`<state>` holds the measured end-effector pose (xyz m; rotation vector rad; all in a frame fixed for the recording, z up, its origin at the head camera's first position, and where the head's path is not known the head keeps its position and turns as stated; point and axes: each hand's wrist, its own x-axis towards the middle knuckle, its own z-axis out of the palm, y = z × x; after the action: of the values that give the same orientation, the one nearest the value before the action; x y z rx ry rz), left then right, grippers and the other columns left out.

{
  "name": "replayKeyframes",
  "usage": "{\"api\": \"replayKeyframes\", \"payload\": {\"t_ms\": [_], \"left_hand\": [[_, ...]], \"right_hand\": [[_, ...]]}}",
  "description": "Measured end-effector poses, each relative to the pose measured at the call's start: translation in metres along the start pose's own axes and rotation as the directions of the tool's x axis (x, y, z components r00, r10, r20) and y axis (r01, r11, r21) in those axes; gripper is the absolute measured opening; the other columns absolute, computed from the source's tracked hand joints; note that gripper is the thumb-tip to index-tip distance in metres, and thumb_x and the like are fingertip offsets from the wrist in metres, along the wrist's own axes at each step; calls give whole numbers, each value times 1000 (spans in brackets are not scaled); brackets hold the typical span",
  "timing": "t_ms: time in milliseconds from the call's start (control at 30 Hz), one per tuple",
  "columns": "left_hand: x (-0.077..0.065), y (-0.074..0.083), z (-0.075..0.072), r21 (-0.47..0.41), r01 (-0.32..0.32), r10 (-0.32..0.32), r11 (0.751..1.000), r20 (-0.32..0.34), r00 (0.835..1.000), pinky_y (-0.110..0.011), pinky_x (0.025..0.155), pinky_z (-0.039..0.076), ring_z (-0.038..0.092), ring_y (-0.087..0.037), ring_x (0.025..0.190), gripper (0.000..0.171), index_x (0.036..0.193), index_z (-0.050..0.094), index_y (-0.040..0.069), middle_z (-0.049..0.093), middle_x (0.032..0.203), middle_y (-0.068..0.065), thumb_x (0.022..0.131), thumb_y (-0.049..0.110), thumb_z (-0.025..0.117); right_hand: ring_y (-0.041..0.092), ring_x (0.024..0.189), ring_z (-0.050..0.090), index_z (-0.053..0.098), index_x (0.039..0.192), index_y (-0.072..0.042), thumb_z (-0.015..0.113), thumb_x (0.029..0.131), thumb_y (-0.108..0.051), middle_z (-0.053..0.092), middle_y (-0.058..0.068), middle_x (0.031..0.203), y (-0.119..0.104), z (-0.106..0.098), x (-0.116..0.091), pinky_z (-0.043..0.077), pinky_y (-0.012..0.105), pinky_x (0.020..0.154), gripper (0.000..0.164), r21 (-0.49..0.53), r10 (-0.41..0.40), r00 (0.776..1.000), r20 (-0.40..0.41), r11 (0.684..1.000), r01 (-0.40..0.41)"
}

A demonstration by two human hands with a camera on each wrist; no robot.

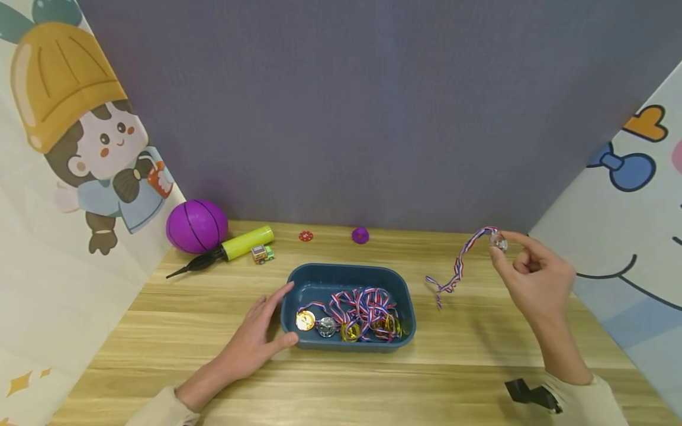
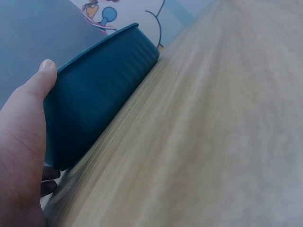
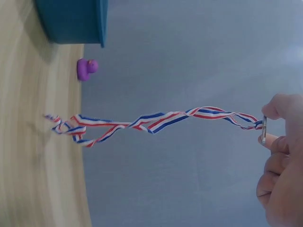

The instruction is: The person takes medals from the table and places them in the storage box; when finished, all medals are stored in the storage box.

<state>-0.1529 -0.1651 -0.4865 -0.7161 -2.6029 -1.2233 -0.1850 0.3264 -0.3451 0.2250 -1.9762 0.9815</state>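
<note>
My right hand (image 1: 540,281) pinches a silver-looking medal (image 1: 498,242) by its edge between thumb and index finger, above the right side of the table. From the medal hangs a twisted red, white and blue ribbon (image 3: 161,124), its loose end low near the tabletop. My left hand (image 1: 256,337) rests against the left end of a dark blue plastic bin (image 1: 346,267), fingers extended and thumb at the front corner. Inside the bin lie a gold medal (image 1: 305,320), a silver medal (image 1: 326,326) and more gold ones under tangled ribbons (image 1: 367,307).
Behind the bin, a purple rubber duck (image 1: 360,235) and a red round chip (image 1: 306,236) lie near the grey back panel. At the left are a purple ball (image 1: 197,226), a yellow and black hand pump (image 1: 247,242) and a small toy truck (image 1: 262,254).
</note>
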Motion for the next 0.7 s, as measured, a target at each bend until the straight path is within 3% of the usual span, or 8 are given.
{"api": "replayKeyframes", "payload": {"t_ms": [467,700], "left_hand": [[-1,-2,1,3,-10,10,1000,-11,1000,-81,127,21,48,-53,152,91,177,28,31,59,162,-19,103,68,68],[0,-2,1,-3,-10,10,1000,-10,1000,-81,127,20,48,-53,152,91,177,28,31,59,161,-20,103,64,70]], "right_hand": [[2,48,23,81,111,12,83,86,14,36,-7,57,-29,3,8,16,21,46,26,73,5,1000,-15,997,-4],[3,48,22,79,112,15,81,85,17,34,-8,56,-47,3,13,14,22,44,27,157,-42,999,-15,987,44]]}}
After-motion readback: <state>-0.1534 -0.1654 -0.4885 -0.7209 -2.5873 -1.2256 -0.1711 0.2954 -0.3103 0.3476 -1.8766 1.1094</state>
